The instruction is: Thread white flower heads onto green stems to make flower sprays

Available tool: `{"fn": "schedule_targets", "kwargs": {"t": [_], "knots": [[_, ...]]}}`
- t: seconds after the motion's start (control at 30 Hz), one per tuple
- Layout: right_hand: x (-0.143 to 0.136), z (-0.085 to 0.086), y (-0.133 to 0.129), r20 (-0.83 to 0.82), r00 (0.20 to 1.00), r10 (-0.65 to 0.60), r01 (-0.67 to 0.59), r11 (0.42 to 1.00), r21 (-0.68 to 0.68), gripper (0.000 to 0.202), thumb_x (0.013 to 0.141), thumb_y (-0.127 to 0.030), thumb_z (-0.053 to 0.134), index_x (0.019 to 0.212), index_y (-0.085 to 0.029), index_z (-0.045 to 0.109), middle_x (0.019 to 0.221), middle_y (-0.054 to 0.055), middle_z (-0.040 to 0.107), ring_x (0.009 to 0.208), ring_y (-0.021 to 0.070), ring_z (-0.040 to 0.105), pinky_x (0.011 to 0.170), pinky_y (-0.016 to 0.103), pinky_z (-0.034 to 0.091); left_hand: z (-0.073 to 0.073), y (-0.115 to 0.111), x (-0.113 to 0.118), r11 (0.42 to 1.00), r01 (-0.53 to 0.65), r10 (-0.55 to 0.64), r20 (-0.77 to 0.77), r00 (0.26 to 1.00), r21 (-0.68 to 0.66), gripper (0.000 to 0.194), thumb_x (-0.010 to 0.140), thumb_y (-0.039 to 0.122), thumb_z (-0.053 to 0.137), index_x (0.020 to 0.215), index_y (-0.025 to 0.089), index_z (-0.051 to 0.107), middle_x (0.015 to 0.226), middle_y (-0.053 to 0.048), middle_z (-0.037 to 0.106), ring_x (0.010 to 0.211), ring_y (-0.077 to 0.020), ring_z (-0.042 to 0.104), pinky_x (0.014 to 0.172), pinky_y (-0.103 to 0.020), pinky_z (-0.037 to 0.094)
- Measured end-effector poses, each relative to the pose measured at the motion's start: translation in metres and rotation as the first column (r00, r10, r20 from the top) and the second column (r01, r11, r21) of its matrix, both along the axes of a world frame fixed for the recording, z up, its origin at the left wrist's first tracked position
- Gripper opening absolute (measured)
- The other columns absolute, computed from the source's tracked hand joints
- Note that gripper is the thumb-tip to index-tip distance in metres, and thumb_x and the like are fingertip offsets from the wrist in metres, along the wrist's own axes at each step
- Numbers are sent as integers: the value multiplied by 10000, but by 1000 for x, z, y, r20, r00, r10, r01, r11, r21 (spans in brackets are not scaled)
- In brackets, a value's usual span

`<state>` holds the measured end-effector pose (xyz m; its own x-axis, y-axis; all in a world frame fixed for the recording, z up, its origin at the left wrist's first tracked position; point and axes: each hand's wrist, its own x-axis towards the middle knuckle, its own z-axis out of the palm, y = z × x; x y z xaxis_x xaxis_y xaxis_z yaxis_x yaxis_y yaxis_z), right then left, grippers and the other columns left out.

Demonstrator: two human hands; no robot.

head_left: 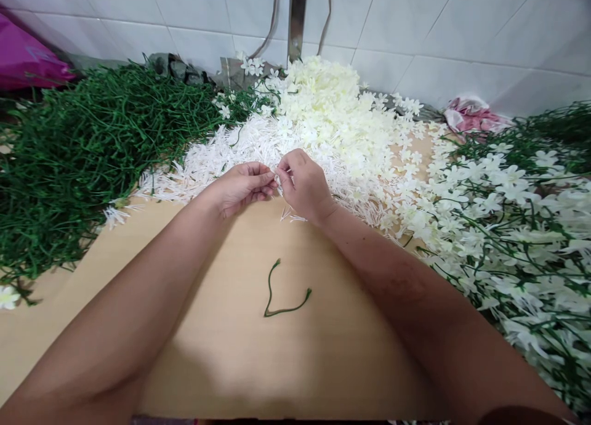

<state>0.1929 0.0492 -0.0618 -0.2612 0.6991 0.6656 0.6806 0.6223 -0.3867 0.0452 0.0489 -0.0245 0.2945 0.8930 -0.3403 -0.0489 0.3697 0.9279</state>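
My left hand (247,186) and my right hand (305,183) meet fingertip to fingertip over the front of the white pile. Both are closed in a pinch on a small white flower piece (277,177), mostly covered by the fingers. Just behind them lies a heap of thin white plastic stamens (207,163). Pale cream flower heads (323,98) are piled farther back. On the board nearer me rests a forked green stem (268,308), apart from both hands. A few loose white stamens (293,217) lie under my right hand.
Green plastic stems (106,123) form a large mound on the left. At the right, assembled white flowers on stems (517,228) are heaped up. The tan board (221,363) ends near me. Behind are a tiled wall (397,24), a pink-and-white cloth (475,114) and a magenta bag (28,55).
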Motion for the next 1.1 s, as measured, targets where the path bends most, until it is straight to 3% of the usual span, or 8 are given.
{"fn": "schedule_targets", "kwargs": {"t": [0.17,0.4,0.67,0.83,0.97,1.1], "knots": [[0,-2,3,-204,975,83,-103,991,-87,66,839,-189,453,775,-196,441,792,30,521,765,137,499,696,289,456,-4,1,-3,1000,-14,13,83,996,18,126,779,35,601,698,111,541,549,10,611,455,-43,538,480,-142,407],[-3,2,3,-376,924,70,-162,962,-219,97,810,-206,513,737,-194,450,758,12,505,754,131,505,720,310,463,-8,5,-7,998,32,-37,102,994,52,142,725,115,699,680,114,564,604,-9,648,489,-46,551,507,-147,426],[-4,3,3,-615,784,87,-386,844,-372,153,804,-311,578,742,-191,505,693,-8,556,685,117,563,701,318,504,-6,5,-5,998,-27,23,56,998,65,140,720,148,708,667,112,584,586,-4,633,483,-45,543,491,-150,408],[-3,6,2,-629,768,117,-433,819,-376,300,653,-379,736,781,-182,550,773,7,595,746,125,576,672,293,513,-6,7,-7,995,-72,67,64,996,70,192,678,134,733,617,122,551,501,15,579,459,-47,528,461,-143,377],[-1,7,3,-629,769,115,-432,818,-380,210,764,-362,633,733,-180,533,699,-8,565,665,105,557,635,283,509,-4,6,-6,996,-48,45,39,998,77,124,684,113,712,657,98,592,571,-13,634,485,-48,554,477,-143,394],[1,5,6,-602,787,132,-414,837,-357,137,785,-273,598,723,-178,523,690,-19,545,657,95,551,651,276,504,-3,5,-4,994,-79,76,37,996,73,118,663,70,705,684,100,592,561,-5,636,482,-50,558,475,-141,397]]}}
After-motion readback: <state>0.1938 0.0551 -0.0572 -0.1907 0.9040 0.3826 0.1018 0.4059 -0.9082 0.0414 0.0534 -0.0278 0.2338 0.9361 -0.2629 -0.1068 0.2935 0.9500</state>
